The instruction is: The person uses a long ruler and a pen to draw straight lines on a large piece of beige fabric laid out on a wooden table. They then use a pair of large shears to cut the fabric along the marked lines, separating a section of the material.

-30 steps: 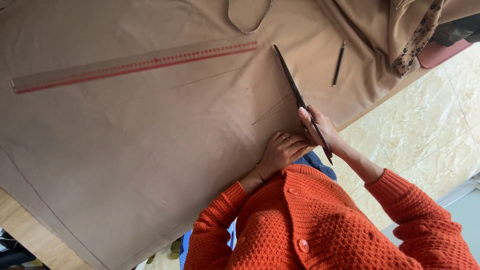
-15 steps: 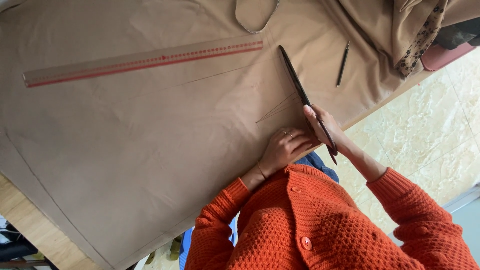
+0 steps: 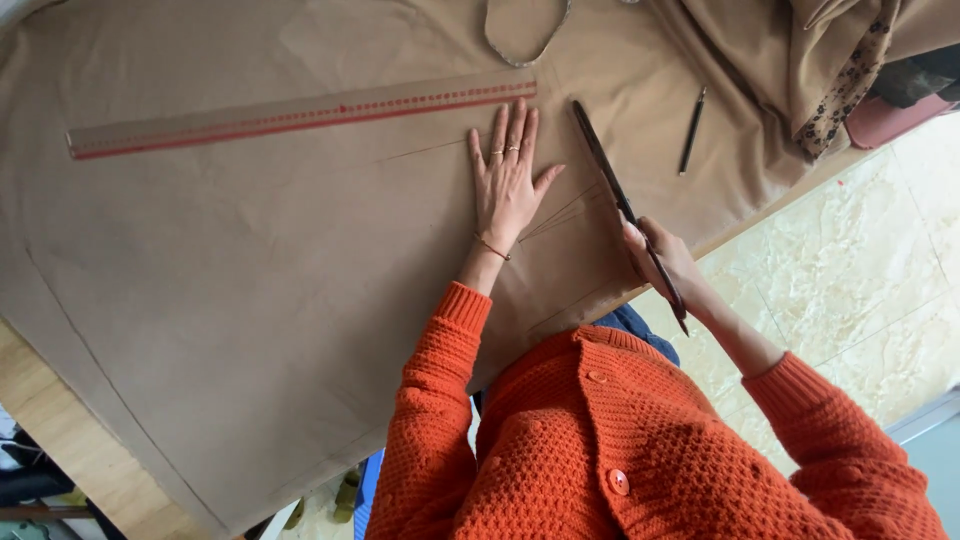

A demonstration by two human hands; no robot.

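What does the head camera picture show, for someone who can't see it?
A person in an orange knitted cardigan presses the left hand flat on tan fabric while the right hand holds long dark scissors on the fabric. A long clear ruler with red markings lies above the left hand, and a dark pen lies to the right of the scissors.

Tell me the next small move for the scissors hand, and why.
Probably ease the scissors forward along the faint marked line. The right hand grips their handles, blades lying on the tan fabric, while the left hand lies flat and spread beside them, pinning the cloth.
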